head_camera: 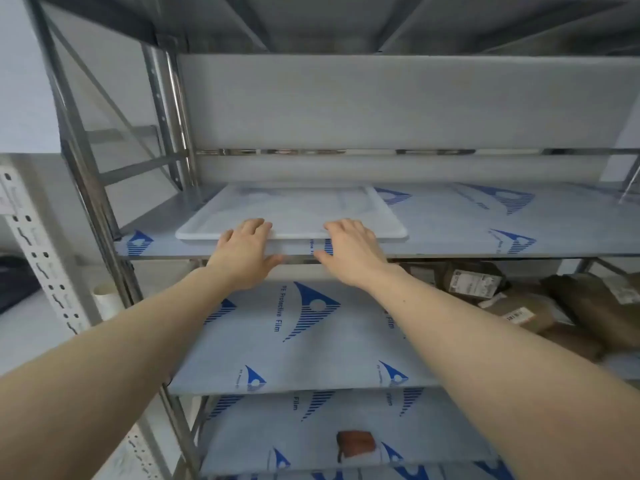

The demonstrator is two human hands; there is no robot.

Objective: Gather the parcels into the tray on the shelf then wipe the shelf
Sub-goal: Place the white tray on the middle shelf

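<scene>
Nearest you, both forearms reach up and forward over the middle shelf [311,341], whose protective film is bare here on the left. Off to your right on that same level sit the brown parcels [512,306], piled loosely against each other, none yet in the tray.

Higher up, your left hand [244,252] and right hand [351,252] meet the near rim of the white tray [388,223], which lies flat on the upper shelf [485,233] toward its left end. The fingers of each hand curl over the rim while the thumbs hang below the shelf edge (whether the thumbs press anything, I cannot tell), so you appear to be grasping the tray, not resting on it.

The risk from here is in the pull. The tray is shallow and wide, and your hands sit close together near its middle, so it could tip sideways as it clears the edge. The slick film may also let it slide faster than you expect. Behind it, the white back panel [381,105] leaves little room.
</scene>
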